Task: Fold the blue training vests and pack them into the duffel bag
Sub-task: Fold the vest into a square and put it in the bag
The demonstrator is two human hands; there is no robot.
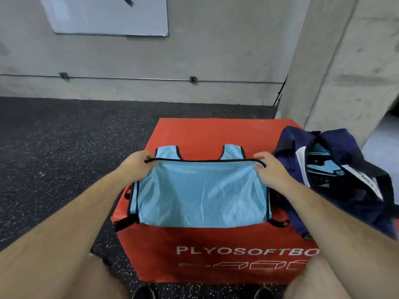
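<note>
Forearms point(82, 208) are crossing the worktop point(194, 134) — left hand point(138, 167) and right hand point(269, 171) are pinching the vest point(200, 190) hem; uneven pull is likely risking skew.

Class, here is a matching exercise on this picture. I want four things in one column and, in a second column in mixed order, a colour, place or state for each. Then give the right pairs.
Things:
1. vest
2. duffel bag
3. box
4. whiteboard

Descriptions:
A. hangs on the wall
B. red, with white lettering on its front
C. dark blue, open, at the right edge of the box
D. light blue, lying on the box, its far edge pinched by the left hand and the right hand

Pairs: 1-D, 2-C, 3-B, 4-A
</note>
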